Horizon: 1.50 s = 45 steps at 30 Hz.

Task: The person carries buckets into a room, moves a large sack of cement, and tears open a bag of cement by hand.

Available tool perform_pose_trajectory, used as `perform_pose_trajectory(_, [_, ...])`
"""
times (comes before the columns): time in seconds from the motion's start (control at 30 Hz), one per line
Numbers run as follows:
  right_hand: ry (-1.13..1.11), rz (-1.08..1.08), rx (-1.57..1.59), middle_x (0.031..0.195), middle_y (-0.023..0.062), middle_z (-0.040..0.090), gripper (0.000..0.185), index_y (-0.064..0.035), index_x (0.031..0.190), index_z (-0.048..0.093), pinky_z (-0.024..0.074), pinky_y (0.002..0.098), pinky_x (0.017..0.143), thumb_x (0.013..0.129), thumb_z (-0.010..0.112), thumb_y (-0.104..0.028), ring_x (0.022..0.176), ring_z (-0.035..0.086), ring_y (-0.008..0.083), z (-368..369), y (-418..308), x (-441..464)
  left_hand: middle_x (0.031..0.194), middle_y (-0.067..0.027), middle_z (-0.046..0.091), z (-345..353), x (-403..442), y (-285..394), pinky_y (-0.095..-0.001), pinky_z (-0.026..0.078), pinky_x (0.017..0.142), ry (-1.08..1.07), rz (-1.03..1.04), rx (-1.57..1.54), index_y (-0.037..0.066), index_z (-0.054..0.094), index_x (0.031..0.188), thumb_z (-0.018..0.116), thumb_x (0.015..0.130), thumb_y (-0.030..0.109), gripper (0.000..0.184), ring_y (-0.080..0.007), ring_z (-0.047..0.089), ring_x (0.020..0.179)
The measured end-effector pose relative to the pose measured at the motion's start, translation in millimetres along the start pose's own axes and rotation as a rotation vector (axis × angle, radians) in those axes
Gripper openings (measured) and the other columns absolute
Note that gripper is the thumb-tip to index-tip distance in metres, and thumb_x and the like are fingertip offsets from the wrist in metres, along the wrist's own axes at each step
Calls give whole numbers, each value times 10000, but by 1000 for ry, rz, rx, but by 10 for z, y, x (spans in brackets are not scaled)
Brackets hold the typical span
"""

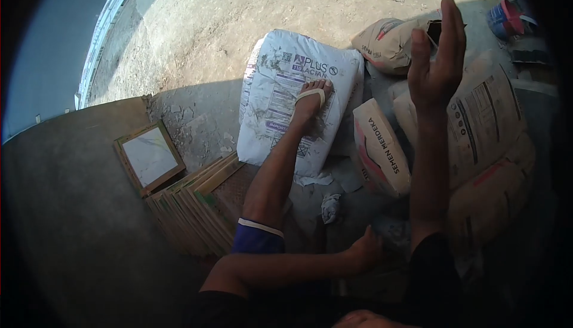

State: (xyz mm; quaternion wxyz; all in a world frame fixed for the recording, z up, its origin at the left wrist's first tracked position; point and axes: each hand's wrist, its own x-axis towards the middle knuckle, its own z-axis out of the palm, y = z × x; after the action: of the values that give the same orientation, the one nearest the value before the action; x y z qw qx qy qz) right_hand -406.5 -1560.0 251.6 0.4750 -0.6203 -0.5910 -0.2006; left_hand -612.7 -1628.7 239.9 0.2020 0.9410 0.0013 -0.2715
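My right hand (439,68) is raised at the right with its fingers stretched out and thumb apart, holding nothing. Behind it in the view lie brown paper cement bags, among them a torn-looking bag (391,44) at the back. Low in the middle, my left hand (365,250) is closed in a fist; what it grips, if anything, is hidden. A crumpled greyish scrap (330,208) lies just beyond this fist. One sandalled foot (310,102) rests on a scuffed white sack (280,98) with purple print.
A smaller cement bag (382,149) sits right of the white sack. Several wood-framed panels (194,202) lean in a row at the left, beside a framed white panel (150,155). A blue and pink bucket (504,19) stands far right. Sunlit rough ground (250,5) stretches behind.
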Motion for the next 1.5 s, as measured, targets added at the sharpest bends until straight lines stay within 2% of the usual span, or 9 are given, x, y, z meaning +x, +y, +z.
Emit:
perform_pose_trajectory(0.1, [-1444,360,-505,1448,219,283,726,-18,1423,261,250,521,1069,892,502,-449,1317,303,414,184,306,-2955,1268,-227,496,158,25,234,-554,331,1002,11,-19,-88,3,549,1203,469,876,238,410,-383,524,1118])
perform_pose_trajectory(0.23, [-1243,322,-312,1417,237,330,644,-23,1348,401,272,522,1054,888,497,-463,1300,315,432,526,678,-2426,1317,-245,466,561,314,1517,-557,314,1021,-61,67,-394,-11,538,1225,461,880,231,429,-399,500,1153])
perform_pose_trajectory(0.4, [-190,-231,-162,1233,179,519,500,-23,1218,528,385,450,951,876,598,-381,1160,477,358,531,307,115,1323,-245,459,517,260,1479,-544,313,1026,2,51,-399,3,515,1256,464,877,233,447,-392,500,1150])
perform_pose_trajectory(0.53, [108,47,28,1338,241,418,605,51,1328,395,367,422,996,910,549,-358,1237,414,378,357,39,-274,1337,-238,447,308,128,1170,-542,298,1034,1,106,-284,3,506,1270,458,881,253,466,-394,484,1166])
perform_pose_trajectory(0.67, [-1257,363,-444,1473,248,220,820,46,1415,233,151,502,1112,884,473,-531,1375,191,400,562,464,-3265,1325,-245,456,102,-55,23,-544,307,1028,56,-31,-82,-8,507,1264,456,883,247,462,-399,489,1163])
perform_pose_trajectory(0.93, [-191,-144,-59,1356,226,410,639,35,1349,371,279,493,1065,923,509,-421,1268,384,387,188,-99,-340,1302,-259,474,369,115,126,-547,326,1015,39,-26,-139,-31,508,1251,452,886,236,455,-409,500,1156])
perform_pose_trajectory(1.03, [-18,306,336,1348,244,384,603,51,1391,264,286,449,1076,969,420,-351,1242,410,343,-263,-443,-456,1293,-264,481,582,165,1027,-548,333,1010,-8,44,-297,-39,508,1247,450,887,231,453,-413,505,1153])
perform_pose_trajectory(1.17, [-1558,163,-482,1470,190,278,823,-21,1415,295,198,499,1103,815,579,-507,1372,231,364,-819,142,-3256,1284,-269,487,687,180,1490,-548,340,1006,42,64,-377,-52,513,1233,456,883,224,450,-415,512,1145])
perform_pose_trajectory(1.5, [-1029,444,-620,1351,171,428,658,-17,1308,432,297,490,1044,787,646,-358,1257,385,357,-1042,135,-2829,1240,-258,522,768,261,1528,-518,391,965,129,-2,-366,-26,560,1178,527,837,212,417,-391,553,1082])
